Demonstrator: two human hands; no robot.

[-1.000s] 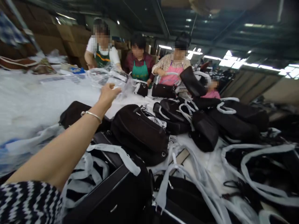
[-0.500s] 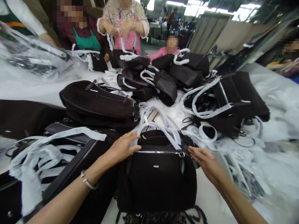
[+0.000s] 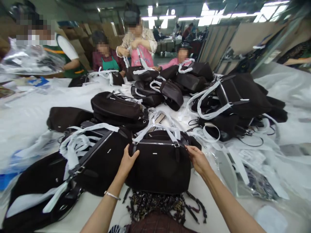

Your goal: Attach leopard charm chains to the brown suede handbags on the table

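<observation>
A dark brown handbag (image 3: 159, 170) stands upright in front of me, its front panel facing me. Its two handles (image 3: 167, 131) are wrapped in white paper and rise from silver buckles. My left hand (image 3: 127, 160) holds the bag's upper left corner, thumb on the front and fingers along the side edge. At the upper right corner, my right hand (image 3: 198, 159) pinches the edge between thumb and fingers. Just left of my left hand leans another dark handbag (image 3: 104, 161) with wrapped handles. Fringed dark tassels (image 3: 155, 204) lie between the held bag and my body.
More dark bags lie across the table, including one at left centre (image 3: 115, 108), a pile at right (image 3: 243, 94) and several at the back. Clear plastic wrapping (image 3: 257, 165) covers the right side. Co-workers stand along the far side, one handling white-wrapped straps (image 3: 139, 55).
My view has tilted up and drawn back, showing more table. My right hand has gone from flat fingers beside the bag to a pinch on its corner; my left has moved to the side edge.
</observation>
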